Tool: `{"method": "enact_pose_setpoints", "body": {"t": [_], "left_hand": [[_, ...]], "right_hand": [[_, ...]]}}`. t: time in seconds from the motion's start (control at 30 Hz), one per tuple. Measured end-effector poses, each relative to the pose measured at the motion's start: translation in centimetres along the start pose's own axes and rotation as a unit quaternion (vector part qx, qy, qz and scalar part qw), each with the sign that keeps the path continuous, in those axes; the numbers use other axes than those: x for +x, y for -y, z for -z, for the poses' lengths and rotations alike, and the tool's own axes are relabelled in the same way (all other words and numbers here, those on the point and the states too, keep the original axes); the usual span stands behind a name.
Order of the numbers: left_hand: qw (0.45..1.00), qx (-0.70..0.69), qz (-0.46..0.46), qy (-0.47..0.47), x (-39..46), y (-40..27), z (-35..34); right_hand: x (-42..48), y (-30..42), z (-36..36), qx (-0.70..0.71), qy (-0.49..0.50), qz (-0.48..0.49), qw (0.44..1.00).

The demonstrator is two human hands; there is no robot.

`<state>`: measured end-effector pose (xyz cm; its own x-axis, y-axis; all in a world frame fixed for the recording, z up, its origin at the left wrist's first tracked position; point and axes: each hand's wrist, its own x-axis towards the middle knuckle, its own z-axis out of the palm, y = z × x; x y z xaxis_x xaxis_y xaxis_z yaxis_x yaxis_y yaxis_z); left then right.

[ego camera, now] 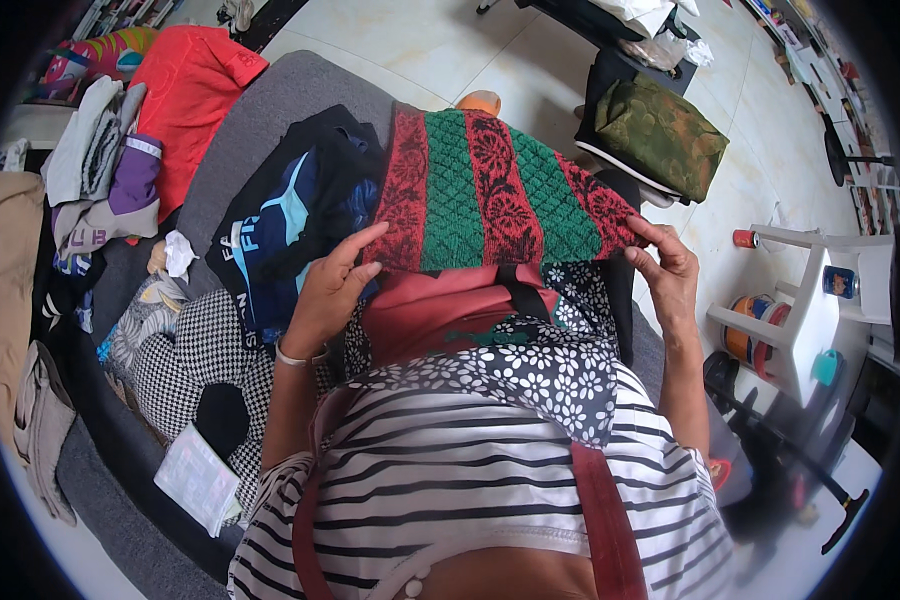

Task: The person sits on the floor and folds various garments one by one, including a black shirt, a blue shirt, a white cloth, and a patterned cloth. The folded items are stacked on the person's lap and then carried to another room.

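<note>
A patterned towel (450, 191) with red and green stripes and dark floral motifs is spread over my lap. My left hand (326, 289) pinches its near left corner between thumb and fingers. At its near right corner, my right hand (667, 262) grips the edge the same way. Below it shows a red apron (420, 307) with black-and-white flower-print fabric (495, 367). Dark navy clothing (285, 217) with light-blue panels and lettering lies in a heap just left of the towel.
I sit on a grey sofa (322, 82). To the left are a red garment (187, 112), folded clothes (97, 150), a houndstooth cushion (157, 375) and a plastic packet (197, 480). At right stand a white stool (802, 322) with cans and a camouflage-print bundle (660, 135).
</note>
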<state>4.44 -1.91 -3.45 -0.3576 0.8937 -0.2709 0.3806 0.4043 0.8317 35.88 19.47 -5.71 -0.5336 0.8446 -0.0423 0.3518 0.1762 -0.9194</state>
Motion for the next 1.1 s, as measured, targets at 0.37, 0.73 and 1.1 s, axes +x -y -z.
{"method": "enact_pose_setpoints", "body": {"t": [0.37,0.73,1.1], "left_hand": [[0.981,0.032,-0.142,-0.129,-3.3,-0.7,2.1],[0.977,-0.088,-0.124,-0.153,-3.5,-1.3,1.7],[0.967,0.195,-0.082,-0.144,8.4,-1.1,-4.5]], "right_hand": [[-2.4,6.1,2.1,-0.246,0.072,0.133,0.957],[-4.3,3.4,3.2,0.156,0.078,-0.046,0.984],[3.0,-7.2,-6.9,-0.053,0.012,-0.138,0.989]]}}
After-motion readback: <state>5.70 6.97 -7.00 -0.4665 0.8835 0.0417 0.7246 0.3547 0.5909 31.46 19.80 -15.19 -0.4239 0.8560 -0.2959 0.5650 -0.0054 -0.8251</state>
